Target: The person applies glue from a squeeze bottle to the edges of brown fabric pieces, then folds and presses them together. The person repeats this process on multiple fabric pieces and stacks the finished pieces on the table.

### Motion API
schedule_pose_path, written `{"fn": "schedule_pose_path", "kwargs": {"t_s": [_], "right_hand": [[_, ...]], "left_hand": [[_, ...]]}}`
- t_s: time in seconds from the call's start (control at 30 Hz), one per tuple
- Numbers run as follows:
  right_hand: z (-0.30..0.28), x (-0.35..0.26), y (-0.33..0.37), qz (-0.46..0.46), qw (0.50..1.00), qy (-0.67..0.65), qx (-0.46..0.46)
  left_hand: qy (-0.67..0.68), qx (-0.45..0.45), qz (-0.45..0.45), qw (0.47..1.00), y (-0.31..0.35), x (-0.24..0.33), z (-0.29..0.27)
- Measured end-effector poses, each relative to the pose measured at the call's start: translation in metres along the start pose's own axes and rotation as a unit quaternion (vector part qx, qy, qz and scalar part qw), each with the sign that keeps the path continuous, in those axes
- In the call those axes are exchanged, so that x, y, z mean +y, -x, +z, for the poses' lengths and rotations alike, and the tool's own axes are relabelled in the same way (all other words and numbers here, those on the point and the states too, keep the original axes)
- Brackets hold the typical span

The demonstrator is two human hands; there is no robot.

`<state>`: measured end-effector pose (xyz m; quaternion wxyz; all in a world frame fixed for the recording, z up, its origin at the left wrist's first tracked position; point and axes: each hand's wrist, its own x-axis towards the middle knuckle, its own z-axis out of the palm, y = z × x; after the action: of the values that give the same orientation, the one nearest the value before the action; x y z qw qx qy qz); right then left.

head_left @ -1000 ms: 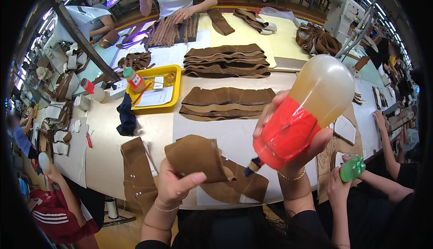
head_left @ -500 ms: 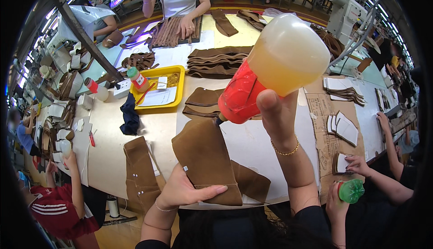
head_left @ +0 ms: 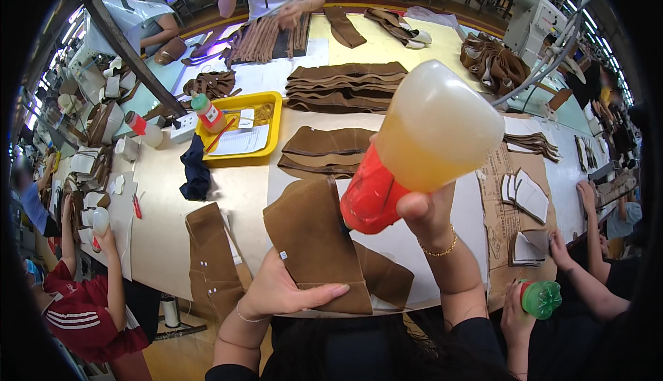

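Panel [head_left: 311, 232] pinched at lower left in left hand [head_left: 284, 286], brown, leather-like; bottle [head_left: 442, 125] tipped neck-down at panel's right edge, gripped in right hand [head_left: 429, 221], translucent, red-wrapped.

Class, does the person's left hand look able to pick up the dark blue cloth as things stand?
Probably not without letting go first: the left hand grips a brown piece. Otherwise the way looks free; the dark blue cloth lies uncovered, with nothing upright between.
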<state>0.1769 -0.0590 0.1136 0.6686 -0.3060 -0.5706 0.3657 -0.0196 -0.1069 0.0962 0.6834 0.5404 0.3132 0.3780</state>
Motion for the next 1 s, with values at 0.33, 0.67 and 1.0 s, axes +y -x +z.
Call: {"fn": "schedule_pose_path", "kwargs": {"t_s": [0.33, 0.67, 1.0], "right_hand": [[-0.012, -0.008, 0.039, 0.149, 0.986, 0.065, -0.039], [-0.010, -0.015, 0.032, 0.171, 0.985, -0.004, 0.014], [-0.025, -0.007, 0.045, 0.181, 0.980, 0.010, -0.084]], "left_hand": [[0.012, 0.006, 0.008, 1.000, 0.000, -0.007, -0.002], [0.003, -0.007, -0.003, 1.000, 0.000, -0.004, 0.000], [0.028, 0.002, -0.008, 1.000, 0.000, -0.003, 0.003]]}}
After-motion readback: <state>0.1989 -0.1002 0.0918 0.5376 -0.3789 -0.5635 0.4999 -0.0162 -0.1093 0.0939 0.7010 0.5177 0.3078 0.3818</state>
